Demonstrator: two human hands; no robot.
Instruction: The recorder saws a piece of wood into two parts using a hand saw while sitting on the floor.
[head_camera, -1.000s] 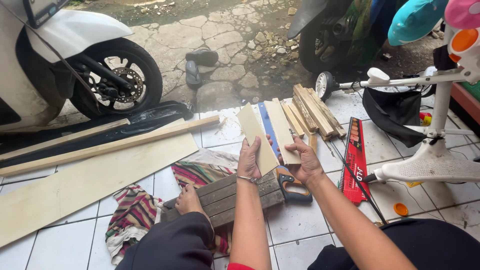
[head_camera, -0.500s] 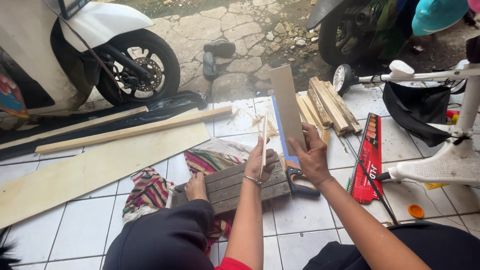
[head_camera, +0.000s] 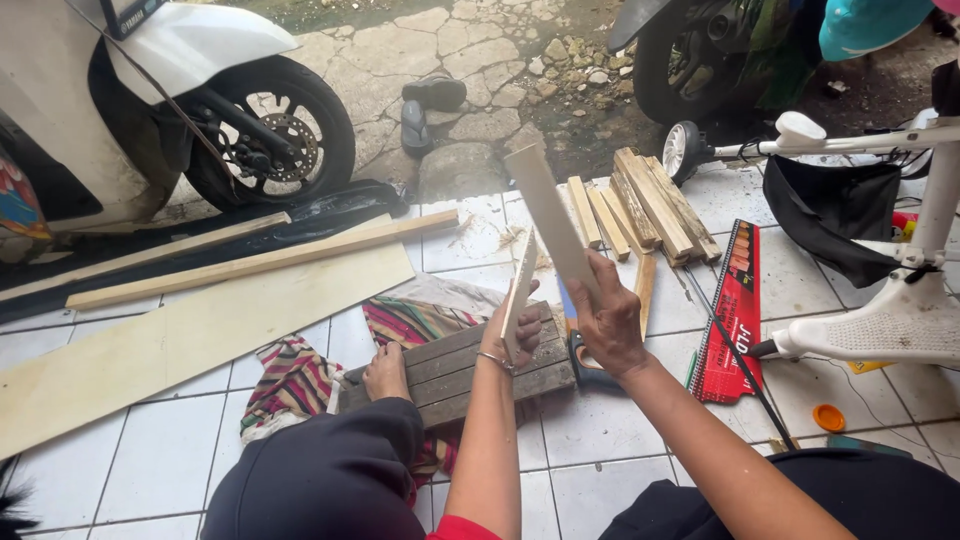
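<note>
My right hand (head_camera: 606, 322) grips a long flat pale wooden board (head_camera: 548, 212) by its lower end, so it slants up and to the left. My left hand (head_camera: 522, 332), with a bracelet at the wrist, holds a thinner pale wooden strip (head_camera: 521, 285) on edge, close beside the board. Both pieces are raised above a dark block of joined wooden slats (head_camera: 470, 365) lying on a striped cloth (head_camera: 300, 375). My bare foot (head_camera: 386, 372) rests on the left end of that block.
Long pale planks (head_camera: 190, 330) lie on the white tiles at left, near a white scooter's wheel (head_camera: 268, 130). A pile of short wood pieces (head_camera: 650, 205), a red flat package (head_camera: 730, 315), a white tubular frame (head_camera: 900, 300), a black bag (head_camera: 830, 210) and sandals (head_camera: 425, 105) lie around.
Both hands have lifted the board and the strip off the floor pile; the board now stands steeper and higher, with the strip brought close beside it.
</note>
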